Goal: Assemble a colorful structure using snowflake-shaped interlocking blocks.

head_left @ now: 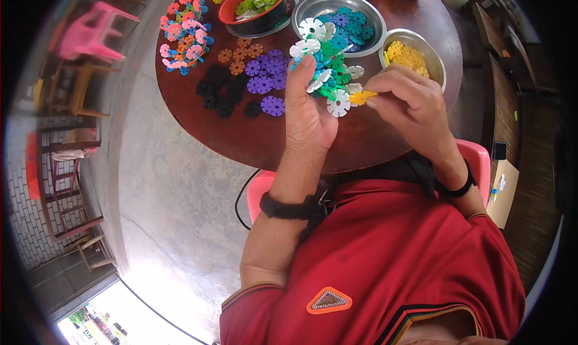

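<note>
Cataloguing, from the head view: a linked cluster (337,74) of white, green and blue notched discs, held up over the near part of a round dark table (373,143). Clasped from its left side in the left hand (308,116), thumb upright along the cluster, fingers mostly hidden behind; impossible to tell how tightly closed. Presumably gripped so to steady the cluster and leave its right side free. Pinches, between thumb and index finger of the right hand (418,98), a yellow disc (362,97), edge-on, right beside a white disc (338,104) low on the cluster; impossible to tell whether slotted in. Likely taken by the rim to keep the opposite notches exposed. Includes, beyond the right hand, yellow discs (406,56) in a metal bowl (441,65), probably placed for short reach; behind the cluster, teal discs (352,23) in a wide metal basin (306,7). Laid loose to the left: purple discs (265,74), black discs (220,92) and orange-brown discs (241,56), grouped by colour, apparently for easy picking; farther off, near the table's edge, a multicoloured linked structure (188,35).
</note>
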{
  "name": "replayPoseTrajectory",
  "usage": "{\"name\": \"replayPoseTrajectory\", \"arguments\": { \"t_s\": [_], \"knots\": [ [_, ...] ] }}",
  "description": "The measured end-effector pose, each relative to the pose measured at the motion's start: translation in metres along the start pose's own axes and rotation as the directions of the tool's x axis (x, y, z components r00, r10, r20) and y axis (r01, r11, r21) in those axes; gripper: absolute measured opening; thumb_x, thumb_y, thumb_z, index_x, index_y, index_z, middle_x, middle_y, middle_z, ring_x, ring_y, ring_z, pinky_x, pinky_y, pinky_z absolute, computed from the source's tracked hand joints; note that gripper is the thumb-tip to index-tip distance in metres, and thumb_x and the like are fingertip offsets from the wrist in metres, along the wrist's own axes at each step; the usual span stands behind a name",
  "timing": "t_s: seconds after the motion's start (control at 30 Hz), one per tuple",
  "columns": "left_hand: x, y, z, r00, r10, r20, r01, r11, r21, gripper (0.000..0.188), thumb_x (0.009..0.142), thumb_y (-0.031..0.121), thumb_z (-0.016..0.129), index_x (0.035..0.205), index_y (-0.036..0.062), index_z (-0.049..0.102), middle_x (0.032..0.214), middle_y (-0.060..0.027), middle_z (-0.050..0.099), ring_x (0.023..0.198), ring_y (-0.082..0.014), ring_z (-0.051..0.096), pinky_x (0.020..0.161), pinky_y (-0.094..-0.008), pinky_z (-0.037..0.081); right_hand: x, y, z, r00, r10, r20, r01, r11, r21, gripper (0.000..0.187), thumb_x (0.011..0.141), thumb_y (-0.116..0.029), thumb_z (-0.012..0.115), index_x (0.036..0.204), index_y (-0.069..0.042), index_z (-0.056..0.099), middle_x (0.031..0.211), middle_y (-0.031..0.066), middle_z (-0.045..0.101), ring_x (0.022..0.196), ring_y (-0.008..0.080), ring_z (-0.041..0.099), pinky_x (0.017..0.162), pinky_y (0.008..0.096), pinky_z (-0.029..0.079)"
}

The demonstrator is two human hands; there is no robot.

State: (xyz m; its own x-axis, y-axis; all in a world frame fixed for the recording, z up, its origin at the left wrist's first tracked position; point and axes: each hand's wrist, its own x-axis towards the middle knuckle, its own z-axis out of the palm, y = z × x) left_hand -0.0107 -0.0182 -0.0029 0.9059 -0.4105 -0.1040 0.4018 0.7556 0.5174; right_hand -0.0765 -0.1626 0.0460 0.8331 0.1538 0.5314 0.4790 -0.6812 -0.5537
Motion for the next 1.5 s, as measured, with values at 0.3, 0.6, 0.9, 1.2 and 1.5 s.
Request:
{"name": "replayPoseTrajectory", "arguments": {
  "t_s": [0.3,0.6,0.9,1.2,1.5],
  "knots": [
    [-0.001,-0.004,-0.002,0.997,0.074,-0.037,-0.072,0.997,0.037,0.052,0.089,0.055,0.052,0.117,0.0102,0.053,0.098,-0.0080,0.064,0.084,-0.0252,0.064,0.075,-0.0403,0.054,-0.003,-0.008,0.013,0.998,-0.020,-0.056,0.020,1.000,-0.001,0.014,0.073,-0.001,0.067,0.086,-0.003,0.061,0.074,0.0090,0.058,0.066,0.0253,0.060,0.057,0.0331,0.047],
    [0.004,-0.011,-0.008,0.974,0.053,-0.221,-0.025,0.991,0.128,0.047,0.095,0.049,0.046,0.115,0.0076,0.053,0.099,-0.0073,0.064,0.086,-0.0215,0.063,0.076,-0.0377,0.052,-0.004,-0.001,0.016,1.000,0.027,-0.010,-0.026,0.999,0.027,0.013,0.075,-0.002,0.066,0.086,-0.003,0.060,0.074,0.0092,0.058,0.065,0.0249,0.059,0.056,0.0323,0.046],
    [-0.002,-0.014,0.002,0.946,0.314,-0.076,-0.217,0.792,0.570,0.064,0.096,0.039,0.045,0.140,-0.0016,0.022,0.131,-0.0199,0.034,0.117,-0.0234,0.037,0.102,-0.0342,0.029,0.003,0.015,0.017,0.961,0.278,-0.009,-0.272,0.946,0.177,0.013,0.074,-0.006,0.068,0.080,0.000,0.058,0.065,0.0101,0.056,0.056,0.0212,0.056,0.053,0.0296,0.043],
    [-0.010,-0.019,0.003,0.830,0.408,0.379,-0.518,0.315,0.795,0.049,0.092,0.021,0.052,0.134,0.0049,0.034,0.133,-0.0142,0.033,0.114,-0.0236,0.045,0.086,-0.0336,0.046,0.005,0.032,-0.007,0.902,0.430,-0.043,-0.364,0.810,0.460,0.012,0.076,-0.008,0.068,0.078,-0.002,0.058,0.057,0.0045,0.053,0.052,0.0110,0.053,0.050,0.0271,0.040],
    [-0.006,-0.013,0.001,0.590,0.409,0.696,-0.547,-0.432,0.717,0.013,0.085,0.013,0.067,0.096,0.0072,0.063,0.116,-0.0140,0.049,0.101,-0.0280,0.050,0.075,-0.0343,0.045,-0.006,0.029,-0.013,0.924,0.379,-0.041,-0.338,0.863,0.375,0.009,0.076,-0.007,0.066,0.080,-0.003,0.060,0.060,0.0071,0.055,0.055,0.0179,0.056,0.052,0.0295,0.042]
  ]
}}
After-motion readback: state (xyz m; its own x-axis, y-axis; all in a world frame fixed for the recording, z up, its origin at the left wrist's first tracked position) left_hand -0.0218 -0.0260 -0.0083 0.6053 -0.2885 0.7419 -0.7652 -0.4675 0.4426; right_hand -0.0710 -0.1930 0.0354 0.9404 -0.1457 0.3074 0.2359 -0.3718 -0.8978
